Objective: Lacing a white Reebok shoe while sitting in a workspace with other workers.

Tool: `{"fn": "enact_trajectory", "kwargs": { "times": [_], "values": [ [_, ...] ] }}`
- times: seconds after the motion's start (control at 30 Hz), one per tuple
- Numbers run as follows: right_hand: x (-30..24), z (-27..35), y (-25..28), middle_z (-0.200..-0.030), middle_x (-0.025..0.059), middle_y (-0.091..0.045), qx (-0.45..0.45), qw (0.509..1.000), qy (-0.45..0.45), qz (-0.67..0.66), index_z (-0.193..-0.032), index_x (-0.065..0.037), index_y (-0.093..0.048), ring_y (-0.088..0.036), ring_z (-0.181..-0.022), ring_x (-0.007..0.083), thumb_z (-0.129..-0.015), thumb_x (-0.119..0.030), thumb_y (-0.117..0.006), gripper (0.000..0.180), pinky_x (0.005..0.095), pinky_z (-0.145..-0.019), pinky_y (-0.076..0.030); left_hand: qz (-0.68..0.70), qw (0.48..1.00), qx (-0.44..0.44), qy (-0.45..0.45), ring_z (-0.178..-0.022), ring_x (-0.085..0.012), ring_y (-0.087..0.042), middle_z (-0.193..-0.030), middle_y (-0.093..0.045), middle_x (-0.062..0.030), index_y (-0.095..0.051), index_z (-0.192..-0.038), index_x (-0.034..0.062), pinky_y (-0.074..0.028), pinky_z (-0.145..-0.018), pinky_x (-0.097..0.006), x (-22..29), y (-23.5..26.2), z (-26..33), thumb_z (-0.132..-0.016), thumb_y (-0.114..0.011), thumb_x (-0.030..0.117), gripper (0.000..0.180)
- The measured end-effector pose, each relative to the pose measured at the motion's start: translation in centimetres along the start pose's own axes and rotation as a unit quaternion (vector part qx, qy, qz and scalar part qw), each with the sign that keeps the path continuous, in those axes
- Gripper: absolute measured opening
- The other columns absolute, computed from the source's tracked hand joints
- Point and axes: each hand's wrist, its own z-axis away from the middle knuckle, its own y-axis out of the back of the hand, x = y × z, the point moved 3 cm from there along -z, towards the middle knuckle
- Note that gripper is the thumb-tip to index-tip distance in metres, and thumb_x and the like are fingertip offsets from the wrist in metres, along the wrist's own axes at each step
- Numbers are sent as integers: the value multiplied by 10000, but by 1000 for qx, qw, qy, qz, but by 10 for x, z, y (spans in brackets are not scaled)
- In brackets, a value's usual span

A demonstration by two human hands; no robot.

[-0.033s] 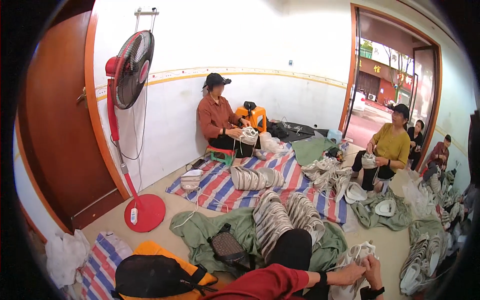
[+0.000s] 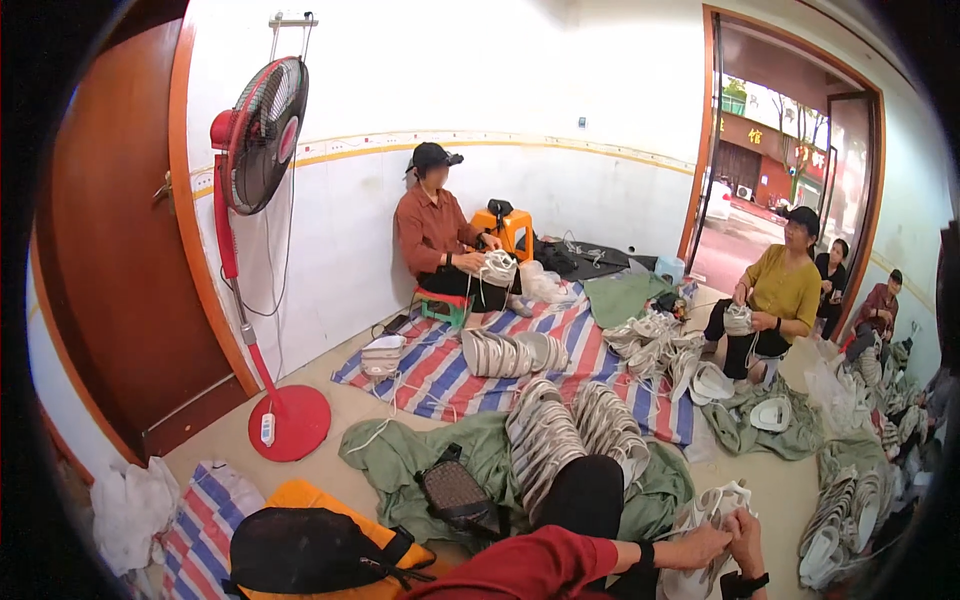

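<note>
At the lower right, a white and grey shoe upper (image 2: 706, 507) is between my two hands, near my knee. My left hand (image 2: 700, 547), at the end of a red sleeve with a dark wristband, has its fingers closed at the upper's edge. My right hand (image 2: 744, 540), also with a dark band on its wrist, is closed against the same upper, touching the left. Any lace between the fingertips is too small to make out. Beyond my black-trousered knee stand two rows of nested shoe uppers (image 2: 545, 440) on a green cloth (image 2: 385, 462).
A brown bag (image 2: 455, 492) and a black-and-orange backpack (image 2: 300, 553) lie left of my knee. A red-based fan (image 2: 290, 425) stands at the left. Ahead, a striped sheet (image 2: 435, 385) holds more uppers. Co-workers sit along the wall and by the doorway, two holding uppers.
</note>
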Motion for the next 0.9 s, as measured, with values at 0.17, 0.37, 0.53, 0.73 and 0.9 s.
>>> {"fn": "enact_trajectory", "kwargs": {
  "times": [0.17, 0.37, 0.53, 0.73, 0.9],
  "values": [
    [-21, -4, 1, -625, 88, -491, -10, 1000, -6, -10, -751, 13, -473, -459, -607, 150, -896, -122, -549, 212, 331, -566, -416, 65, 995, -62, 45, -755, -440, -583, -805, -605, -222, -542, -935, 1, -451, -647, -512, 0, 16, -3, -837, -576, 116, 155],
    [-48, -8, 6, -641, 57, -535, -53, 995, -32, -79, -735, 16, -491, -481, -618, 120, -923, -131, -525, 240, 292, -573, -419, 102, 994, -24, -25, -692, -441, -562, -707, -566, -196, -499, -817, -20, -431, -599, -499, -1, 14, 3, -795, -596, 115, 168],
    [-47, -22, 8, -613, 23, -517, -78, 983, -106, -130, -723, 9, -507, -464, -587, 102, -922, -138, -520, 248, 274, -540, -398, 25, 997, -10, -77, -678, -420, -580, -689, -571, -187, -528, -820, -32, -446, -585, -476, -2, 1, 5, -743, -593, 70, 143],
    [-107, -69, 8, -645, 52, -526, -203, 976, -21, -75, -751, 15, -510, -493, -599, 123, -953, -158, -509, 266, 284, -547, -405, -5, 995, -84, -44, -809, -408, -607, -790, -604, -206, -553, -839, -39, -479, -713, -456, 8, -3, 5, -681, -611, 72, 202],
    [-235, -106, -33, -679, 20, -566, -322, 928, 78, -172, -823, -14, -538, -530, -605, 94, -976, -122, -488, 193, 257, -554, -441, 112, 989, -84, -45, -890, -417, -582, -884, -596, -220, -548, -842, -2, -463, -780, -453, -3, -2, 16, -666, -632, 122, 231]
  ]
}}
